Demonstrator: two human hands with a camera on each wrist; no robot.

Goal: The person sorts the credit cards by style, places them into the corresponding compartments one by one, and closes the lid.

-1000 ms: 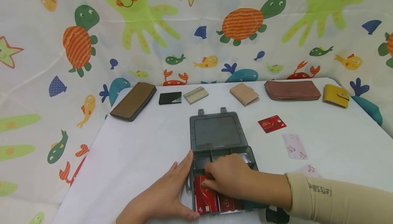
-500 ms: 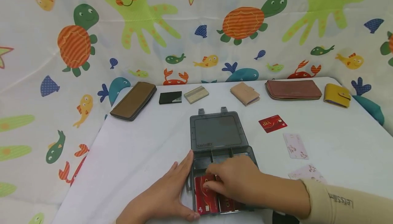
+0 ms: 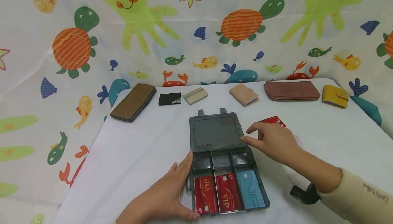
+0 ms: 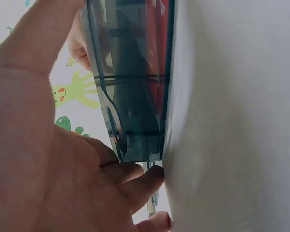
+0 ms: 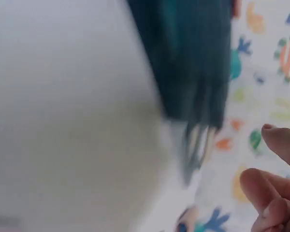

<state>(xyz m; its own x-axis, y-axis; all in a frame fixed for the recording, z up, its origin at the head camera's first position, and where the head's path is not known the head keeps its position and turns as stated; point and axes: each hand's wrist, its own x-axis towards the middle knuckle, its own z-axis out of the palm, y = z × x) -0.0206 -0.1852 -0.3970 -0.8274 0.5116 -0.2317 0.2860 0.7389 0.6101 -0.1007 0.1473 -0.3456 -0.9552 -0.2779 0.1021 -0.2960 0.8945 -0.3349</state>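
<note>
My left fingers [image 3: 181,165] lie flat and relaxed against the side wall of the smoky translucent plastic card box [image 3: 228,178]. My right hand [image 3: 271,142] hovers loose, holding nothing, just right of its flat lid, a glossy red card [image 3: 273,120] beyond the fingertips.

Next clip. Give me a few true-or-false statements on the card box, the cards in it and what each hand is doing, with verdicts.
1. The grey card box lies open with its lid flat on the table. True.
2. Its front row holds three red cards. False: two red VIP cards and one blue card.
3. The left hand rests against the box's left side. True.
4. The right hand pinches a card inside the box. False: it is outside the box, beside the lid, holding nothing.
5. A loose red card lies on the table just beyond the right hand. True.
</note>
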